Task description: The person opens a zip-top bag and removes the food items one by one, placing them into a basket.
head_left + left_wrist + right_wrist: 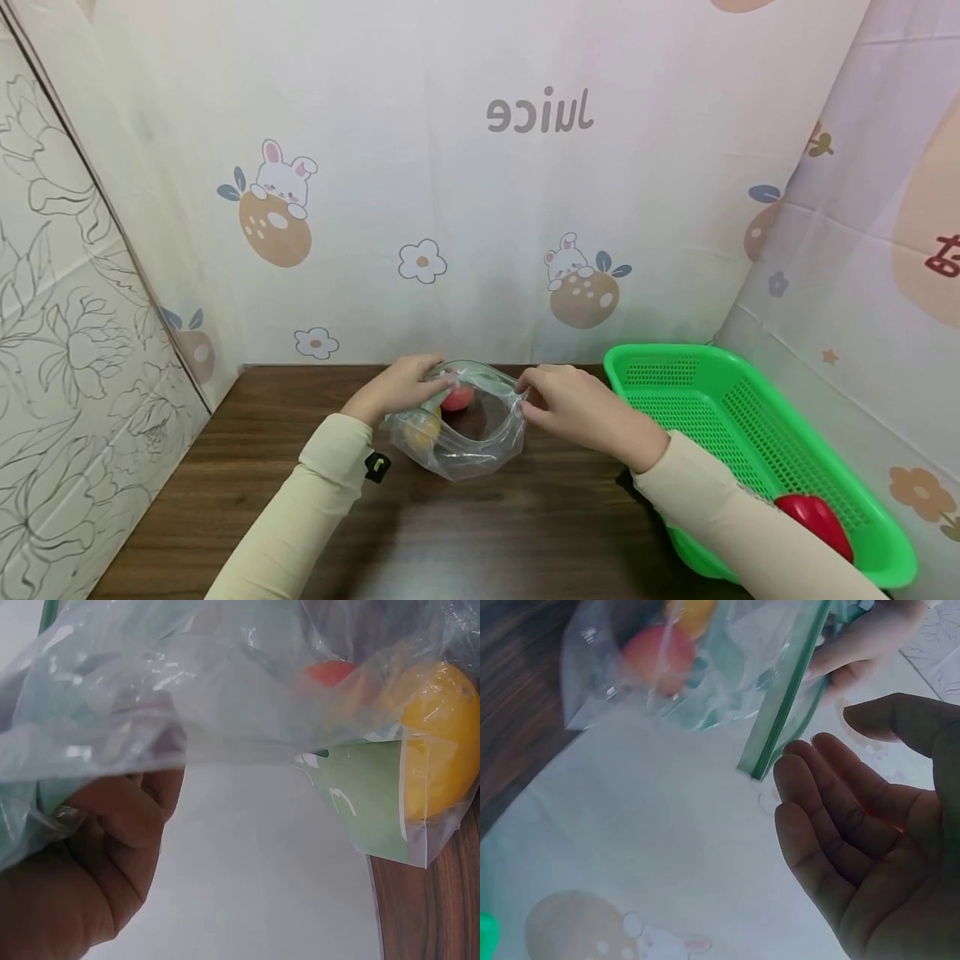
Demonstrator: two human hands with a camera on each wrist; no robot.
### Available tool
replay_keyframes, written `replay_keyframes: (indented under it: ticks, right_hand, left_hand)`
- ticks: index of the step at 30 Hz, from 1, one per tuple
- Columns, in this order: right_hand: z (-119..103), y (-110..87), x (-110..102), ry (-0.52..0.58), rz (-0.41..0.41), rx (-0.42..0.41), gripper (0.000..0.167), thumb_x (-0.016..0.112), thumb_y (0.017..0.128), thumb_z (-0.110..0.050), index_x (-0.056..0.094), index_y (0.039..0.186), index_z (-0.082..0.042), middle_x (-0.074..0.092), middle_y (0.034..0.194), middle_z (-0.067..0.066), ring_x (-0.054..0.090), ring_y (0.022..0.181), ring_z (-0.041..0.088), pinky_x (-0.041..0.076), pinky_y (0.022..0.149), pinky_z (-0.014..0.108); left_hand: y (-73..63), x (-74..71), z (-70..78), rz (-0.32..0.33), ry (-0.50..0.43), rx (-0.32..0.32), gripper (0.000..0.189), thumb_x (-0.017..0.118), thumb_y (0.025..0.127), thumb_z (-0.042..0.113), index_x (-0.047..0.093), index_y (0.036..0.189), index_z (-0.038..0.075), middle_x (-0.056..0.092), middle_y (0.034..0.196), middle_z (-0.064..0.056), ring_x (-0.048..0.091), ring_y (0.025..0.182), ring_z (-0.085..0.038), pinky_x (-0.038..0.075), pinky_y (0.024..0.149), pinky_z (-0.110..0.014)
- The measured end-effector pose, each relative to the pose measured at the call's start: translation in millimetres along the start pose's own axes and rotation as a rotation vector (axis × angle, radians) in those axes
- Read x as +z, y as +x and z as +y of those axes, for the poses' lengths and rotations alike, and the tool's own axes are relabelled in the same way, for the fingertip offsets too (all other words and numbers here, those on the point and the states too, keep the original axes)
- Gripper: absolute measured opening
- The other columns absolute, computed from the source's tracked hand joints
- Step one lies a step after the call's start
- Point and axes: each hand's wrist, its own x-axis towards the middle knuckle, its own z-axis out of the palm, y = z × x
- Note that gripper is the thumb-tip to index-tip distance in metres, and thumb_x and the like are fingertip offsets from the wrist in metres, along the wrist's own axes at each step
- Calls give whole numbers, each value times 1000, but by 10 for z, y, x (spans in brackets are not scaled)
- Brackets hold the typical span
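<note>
A clear zip bag (pixel 468 468) with a green zip strip (pixel 780 705) stands mouth-up above the wooden table. Inside it are a yellow lemon-like fruit (pixel 442 742) and a round pinkish-red fruit (pixel 458 398). My left hand (pixel 401 386) pinches the bag's left rim between thumb and fingers, partly covered by the film in the left wrist view. At the bag's right rim is my right hand (pixel 581 412). Its fingers (pixel 832 802) are loosely bent, tips right by the end of the zip strip, with the thumb apart and nothing held between.
A green perforated basket (pixel 892 542) stands at the right, partly behind my right forearm. In it lies a glossy red pepper-like item (pixel 817 521). The dark wood table (pixel 465 542) ends at a printed curtain (pixel 480 192) at the back, with patterned sheets on both sides.
</note>
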Motion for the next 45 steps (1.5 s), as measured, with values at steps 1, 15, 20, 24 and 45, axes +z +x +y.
replay_keyframes:
  ticks: [1, 15, 20, 24, 45]
  right_hand:
    - [-23, 29, 13, 3, -1, -9, 15, 68, 91, -15, 71, 104, -8, 57, 78, -8, 51, 68, 7, 47, 61, 26]
    - [-250, 330, 280, -42, -24, -194, 8, 72, 92, -12, 70, 97, -7, 68, 93, 3, 61, 84, 18, 52, 73, 32]
    - [-278, 433, 430, -26, -88, -224, 9, 72, 90, -7, 68, 97, -4, 67, 91, 5, 62, 81, 16, 52, 71, 30]
    - [-295, 483, 524, -34, -123, -232, 11, 73, 89, -7, 66, 97, -3, 66, 90, 8, 62, 80, 18, 51, 70, 30]
    - [-246, 1079, 1072, -105, -536, 170, 47, 60, 102, -17, 49, 146, -4, 62, 130, 7, 62, 97, 16, 48, 83, 30]
  left_hand:
    - [-6, -2, 1, -2, 1, -12, 40, 57, 104, 29, 59, 131, 0, 64, 125, -14, 58, 120, -30, 45, 101, -47]
    - [-13, -8, 25, 16, -27, -47, 45, 54, 106, 25, 51, 142, -2, 59, 133, -19, 68, 95, -22, 48, 96, -48]
    - [-3, 1, 11, 15, -21, -34, 45, 50, 107, 26, 50, 142, -3, 57, 137, -20, 53, 128, -34, 43, 103, -51]
    - [0, 15, -2, 9, -42, -41, 45, 49, 108, 27, 49, 143, -2, 57, 137, -19, 52, 129, -34, 43, 102, -51]
    - [36, 9, 62, -2, -62, -28, 34, 47, 108, 31, 58, 128, 6, 66, 102, -7, 64, 95, -23, 49, 87, -44]
